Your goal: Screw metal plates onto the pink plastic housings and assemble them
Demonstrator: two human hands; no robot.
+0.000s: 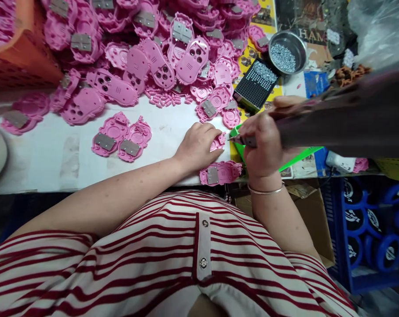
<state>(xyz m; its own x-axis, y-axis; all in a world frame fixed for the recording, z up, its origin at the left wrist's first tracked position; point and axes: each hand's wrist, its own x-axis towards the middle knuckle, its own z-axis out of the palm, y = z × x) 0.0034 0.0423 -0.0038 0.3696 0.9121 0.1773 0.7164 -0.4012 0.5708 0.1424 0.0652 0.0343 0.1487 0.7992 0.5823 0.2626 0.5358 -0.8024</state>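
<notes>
My left hand (201, 145) is closed over a pink plastic casing (218, 141) on the white tabletop, covering much of it. In my right hand (263, 145) is an electric screwdriver (334, 116), long, dark and smeared by motion. Its thin bit points left, just right of the casing; whether it touches cannot be made out. Under my right hand lies a bright green tray or sheet (300, 159), partly hidden. Nearest my body, another pink casing with a metal plate (221, 172) lies below my left hand. Two more open pink casings (122, 137) rest to the left.
A large heap of pink casings (146, 61) fills the back. An orange crate (24, 57) stands back left. At back right are a black perforated screw tray (250, 90) and a metal bowl (303, 55) of screws. A blue crate (338, 246) sits low at right.
</notes>
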